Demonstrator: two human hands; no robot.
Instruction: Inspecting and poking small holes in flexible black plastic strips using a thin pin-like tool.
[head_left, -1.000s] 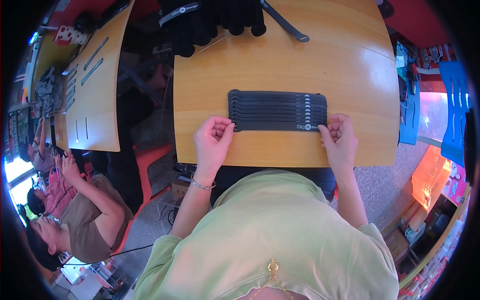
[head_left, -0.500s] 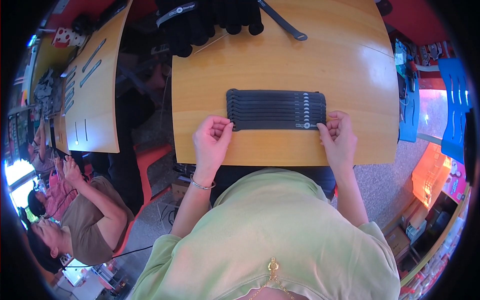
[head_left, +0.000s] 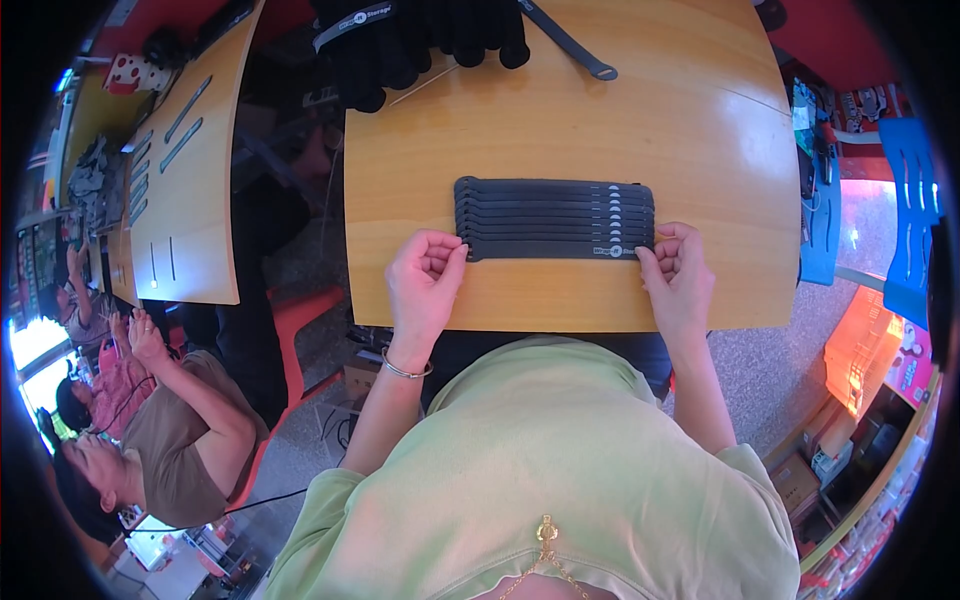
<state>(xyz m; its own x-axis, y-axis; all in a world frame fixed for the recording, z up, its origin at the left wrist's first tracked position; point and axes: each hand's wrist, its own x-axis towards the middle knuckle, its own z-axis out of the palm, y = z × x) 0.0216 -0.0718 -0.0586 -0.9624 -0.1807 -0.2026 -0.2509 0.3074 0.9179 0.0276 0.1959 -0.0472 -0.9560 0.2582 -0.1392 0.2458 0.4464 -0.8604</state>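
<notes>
Several dark grey hook-and-loop straps (head_left: 540, 205) lie overlapped in neat rows across the wooden table before me, with printed light marks lined up toward their right ends. The nearest strap (head_left: 540, 250) shows its full width along the front of the row. At its left end, my left hand (head_left: 425, 285) pinches the looped tip between thumb and fingers. My right hand (head_left: 682, 285) grips the opposite end the same way, its thumb just beside the printed mark. The strap lies flat, touching the one behind it.
At the table's (head_left: 640, 130) far edge lies a bundle of black straps (head_left: 375, 60), with a single loose strap (head_left: 570, 42) to its right. On the left, more straps (head_left: 182, 145) lie on another table (head_left: 205, 220), beside a seated person (head_left: 190, 440) on a red chair (head_left: 290, 350).
My hands and the row of straps keep their places; the picture has shifted very slightly. At the left, the seated person's hands have moved a little.
</notes>
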